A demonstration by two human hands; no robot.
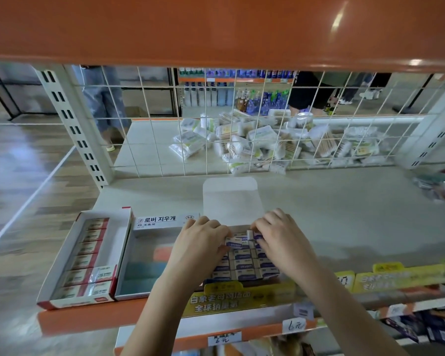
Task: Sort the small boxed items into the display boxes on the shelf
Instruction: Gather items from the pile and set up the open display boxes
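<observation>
Hands meet over the blue-and-white display box [244, 268] near the shelf's [344, 214] front edge. The left hand [203, 242] pinches a small boxed eraser [233, 243] in its grip; the right hand [280, 235] pinches another small white piece [249, 235] just beside it. A red display box [88, 255] sits toward the left corner.

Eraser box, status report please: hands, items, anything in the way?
Left hand pinching one small eraser. Right hand holding another at display box. Box nearly full. Nothing blocking.

Behind the wire grid [165, 119] lies a heap of cotton-swab packs [267, 145]. Yellow price tags [242, 299] line the shelf edge; bottles [231, 93] stand on a far rack.
</observation>
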